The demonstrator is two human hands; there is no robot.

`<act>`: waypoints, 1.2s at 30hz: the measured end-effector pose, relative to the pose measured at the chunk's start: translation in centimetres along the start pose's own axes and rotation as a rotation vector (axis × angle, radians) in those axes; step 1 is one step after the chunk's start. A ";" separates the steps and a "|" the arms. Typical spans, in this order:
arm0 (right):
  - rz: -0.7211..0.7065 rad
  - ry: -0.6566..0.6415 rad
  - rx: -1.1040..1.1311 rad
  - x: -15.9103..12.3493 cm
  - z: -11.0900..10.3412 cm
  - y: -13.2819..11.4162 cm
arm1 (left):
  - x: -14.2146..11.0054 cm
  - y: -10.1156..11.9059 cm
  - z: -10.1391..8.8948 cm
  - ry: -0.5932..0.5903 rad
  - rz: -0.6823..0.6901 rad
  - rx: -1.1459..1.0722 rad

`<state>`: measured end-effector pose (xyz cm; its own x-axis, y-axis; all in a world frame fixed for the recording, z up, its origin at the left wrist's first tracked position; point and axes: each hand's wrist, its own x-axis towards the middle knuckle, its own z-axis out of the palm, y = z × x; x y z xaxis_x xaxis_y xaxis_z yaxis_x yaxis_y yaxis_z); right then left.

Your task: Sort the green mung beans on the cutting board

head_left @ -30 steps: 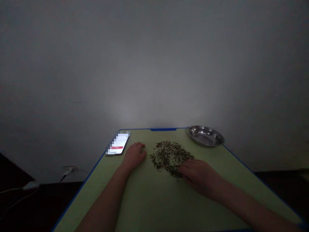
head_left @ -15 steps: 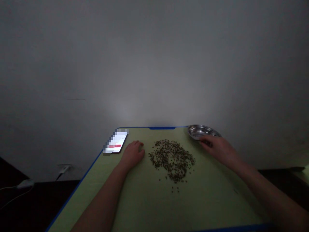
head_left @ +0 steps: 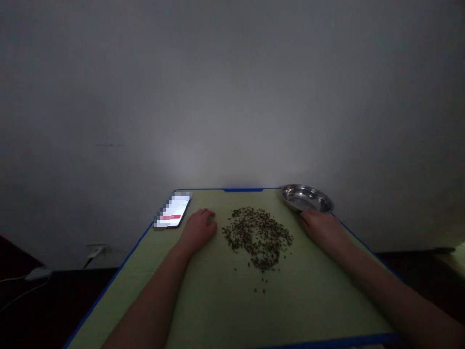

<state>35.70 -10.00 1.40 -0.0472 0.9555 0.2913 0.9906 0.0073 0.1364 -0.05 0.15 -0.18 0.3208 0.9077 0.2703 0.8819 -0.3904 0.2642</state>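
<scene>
My left hand (head_left: 199,228) rests on the table (head_left: 218,310) to the left of a loose heap of small dark grains or seeds (head_left: 267,242). Its fingers bend a little, the thumb stands apart, and nothing is in it. On the heap's other side, my right hand (head_left: 323,230) lies low against the near side of a shallow shiny metal bowl (head_left: 308,194). Its fingers are loosely bent, partly hidden by the hand, and I see nothing held in them. No contents are visible in the bowl, which sits at the table's far right corner.
A phone (head_left: 176,211) with a lit screen, partly blurred out, lies at the far left corner. The table has a blue edge and stands against a grey wall (head_left: 232,97). A wall socket with a plug (head_left: 95,251) and white cables are low on the left.
My right hand has come off the bowl's rim and down to the table beside it. The bowl now sits flatter, its inside more visible. My left hand stays put; the view shifts slightly.
</scene>
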 end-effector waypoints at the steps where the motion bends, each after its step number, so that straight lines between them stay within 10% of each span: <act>1: 0.012 -0.005 -0.056 0.0 -0.1 -0.3 | 0.0 0.0 0.0 -0.002 0.003 -0.001; 36: -0.160 -0.024 0.139 1.5 -1.4 -3.5 | 0.0 0.1 -0.1 -0.004 0.020 -0.013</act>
<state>32.03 -8.97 2.65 -0.2037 0.9457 0.2534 0.9790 0.1984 0.0467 -0.01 0.13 -0.05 0.3396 0.9004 0.2718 0.8709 -0.4102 0.2707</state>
